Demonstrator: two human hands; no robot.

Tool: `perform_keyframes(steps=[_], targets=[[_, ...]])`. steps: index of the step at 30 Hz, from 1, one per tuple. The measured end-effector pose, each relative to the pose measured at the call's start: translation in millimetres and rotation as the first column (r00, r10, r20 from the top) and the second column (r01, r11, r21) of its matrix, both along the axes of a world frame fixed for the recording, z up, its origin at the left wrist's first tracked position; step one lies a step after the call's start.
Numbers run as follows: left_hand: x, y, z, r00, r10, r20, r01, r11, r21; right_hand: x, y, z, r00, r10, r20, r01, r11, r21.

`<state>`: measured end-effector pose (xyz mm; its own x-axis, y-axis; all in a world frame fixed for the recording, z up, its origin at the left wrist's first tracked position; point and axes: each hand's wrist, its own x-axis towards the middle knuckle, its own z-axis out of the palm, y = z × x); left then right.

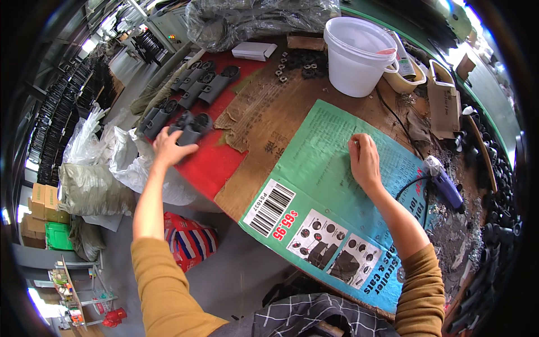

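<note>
At the left of the table my left hand (169, 148) has its thumb and fingers around a dark grey plastic part (193, 130) with a rounded end. This part lies at the near end of a group of similar grey parts (208, 88) set out on a red sheet (210, 163). Over the green and blue printed cardboard (314, 163) is my right hand (365, 160), its fingers curled and pressed together. Whatever is between those fingertips, if anything, is too small to make out.
A white bucket (356, 62) stands at the back. Several metal nuts (282, 67) lie left of it. On the right are a purple-handled power tool (446, 185) with a black cord, metal shavings (455, 241) and black parts (499, 236). Plastic bags (92, 188) crowd the left side.
</note>
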<state>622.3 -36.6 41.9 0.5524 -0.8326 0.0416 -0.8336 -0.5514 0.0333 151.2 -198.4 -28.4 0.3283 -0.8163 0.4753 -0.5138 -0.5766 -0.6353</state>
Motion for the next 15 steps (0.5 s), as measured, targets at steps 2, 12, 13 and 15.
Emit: perform_keyframes(steps=[2,12,13,15], targets=[[-62,18,6,0.982,-0.190,-0.011,0.189,0.978,-0.089,-1,-2,-3,0.995,-0.058,0.082,0.052,0.996,0.073],[-390,73,13,0.719,-0.659,-0.219,0.644,0.751,-0.147,-21,-23,0,0.970,0.095,0.224,-0.175,0.911,0.374],[-396,72,11,0.679,-0.695,-0.236,0.678,0.717,-0.164,-24,-27,1,0.978,0.119,0.174,-0.172,0.928,0.330],[-377,68,7,0.446,-0.772,-0.452,0.593,0.634,-0.496,-27,-28,1,0.988,0.124,0.095,-0.147,0.943,0.300]])
